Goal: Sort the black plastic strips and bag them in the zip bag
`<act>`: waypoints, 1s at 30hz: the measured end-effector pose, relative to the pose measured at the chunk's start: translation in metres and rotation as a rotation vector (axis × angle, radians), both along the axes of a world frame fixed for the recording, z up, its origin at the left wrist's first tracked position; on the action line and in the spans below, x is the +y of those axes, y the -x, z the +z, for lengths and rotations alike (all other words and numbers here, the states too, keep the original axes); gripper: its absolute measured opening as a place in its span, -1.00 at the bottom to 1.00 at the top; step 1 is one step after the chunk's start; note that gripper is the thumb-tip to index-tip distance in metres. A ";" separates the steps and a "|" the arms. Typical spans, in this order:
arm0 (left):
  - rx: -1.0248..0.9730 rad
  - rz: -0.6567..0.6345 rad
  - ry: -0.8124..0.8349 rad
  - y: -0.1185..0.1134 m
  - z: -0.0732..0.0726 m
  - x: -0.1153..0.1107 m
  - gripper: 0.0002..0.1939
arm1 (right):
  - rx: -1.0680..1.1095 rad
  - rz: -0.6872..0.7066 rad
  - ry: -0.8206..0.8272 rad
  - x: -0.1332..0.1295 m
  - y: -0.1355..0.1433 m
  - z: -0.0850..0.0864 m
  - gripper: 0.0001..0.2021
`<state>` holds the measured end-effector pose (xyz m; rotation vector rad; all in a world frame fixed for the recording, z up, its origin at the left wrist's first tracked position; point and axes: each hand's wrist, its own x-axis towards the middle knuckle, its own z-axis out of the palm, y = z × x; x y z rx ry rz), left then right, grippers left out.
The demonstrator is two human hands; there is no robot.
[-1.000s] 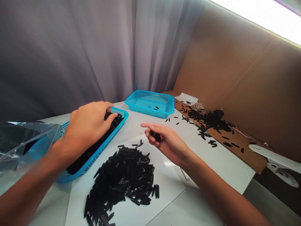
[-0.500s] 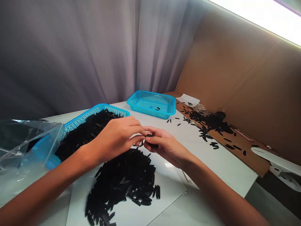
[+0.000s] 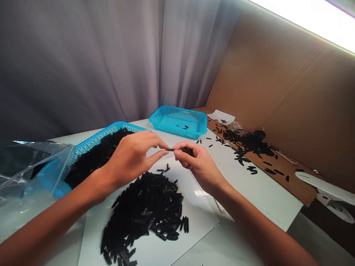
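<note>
Between my two hands, above the white board [image 3: 198, 231], a small slender black piece [image 3: 171, 149] is held level. My left hand [image 3: 135, 155] pinches one end of it with thumb and forefinger. The thumb and forefinger of my right hand [image 3: 198, 159] grip the other end, and more black pieces [image 3: 188, 151] show inside its curled fingers. Below my hands lies a heap of similar long, narrow black pieces [image 3: 146, 207] on the board. What exactly these pieces are I cannot make out.
A blue basket [image 3: 118, 124] full of black pieces stands at left, beside a clear plastic bag [image 3: 30, 188]. Behind my hands is another blue basket [image 3: 180, 133] with a few pieces. Scattered black pieces [image 3: 244, 144] lie on cardboard [image 3: 305, 192] at right, near a white clamp-like part [image 3: 327, 184].
Both hands have risen slightly, away from the heap. My fingers have drawn apart a little, so the black piece now shows between them.
</note>
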<state>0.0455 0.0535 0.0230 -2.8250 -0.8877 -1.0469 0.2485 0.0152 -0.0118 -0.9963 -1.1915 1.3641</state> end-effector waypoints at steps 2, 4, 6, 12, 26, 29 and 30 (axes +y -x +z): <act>-0.004 -0.001 0.015 -0.001 0.000 0.000 -0.94 | 0.031 0.037 0.013 0.001 0.000 0.001 -0.79; -0.009 0.000 0.031 -0.001 0.000 -0.001 -0.93 | 0.074 0.085 0.041 0.001 0.000 0.001 -0.78; -0.011 0.004 0.062 -0.002 0.000 -0.001 -0.91 | 0.110 0.125 0.068 0.001 -0.001 0.001 -0.76; 0.001 -0.001 0.213 -0.005 0.000 -0.003 -0.84 | 0.143 0.150 0.093 0.001 0.000 0.000 -0.74; -0.028 -0.071 0.212 -0.005 0.004 -0.004 -0.87 | 0.170 0.154 0.065 0.000 -0.002 0.002 -0.74; 0.004 -0.034 0.200 -0.003 0.006 -0.003 -0.87 | 0.175 0.158 0.060 0.000 -0.002 0.003 -0.76; 0.028 0.019 0.198 0.001 0.007 -0.002 -0.87 | 0.175 0.152 0.067 0.000 -0.001 0.003 -0.78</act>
